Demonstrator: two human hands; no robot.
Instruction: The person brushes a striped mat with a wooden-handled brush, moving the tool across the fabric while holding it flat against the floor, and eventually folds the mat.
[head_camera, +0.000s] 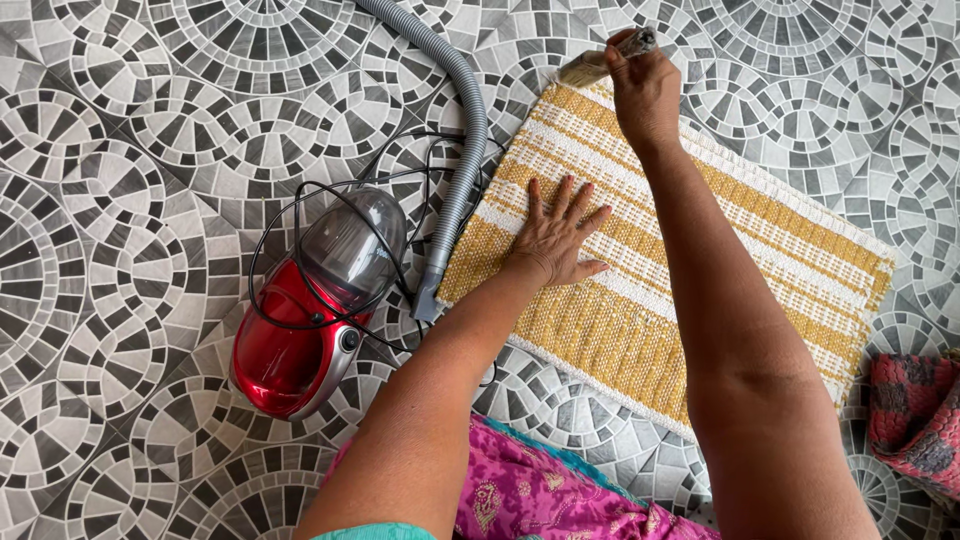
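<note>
A yellow and white striped woven mat (770, 250) lies flat on the patterned tile floor. My left hand (556, 236) rests palm down on its near-left part, fingers spread. My right hand (644, 88) reaches to the mat's far corner and grips a small brush (600, 62), whose pale bristles touch the fringe at that corner.
A red and grey handheld vacuum cleaner (315, 310) sits left of the mat, with its grey ribbed hose (462, 110) running up out of view and a black cord (300, 200) looped around it. A red checked cloth (915, 420) lies at the right edge. Pink patterned fabric (540, 490) covers my lap.
</note>
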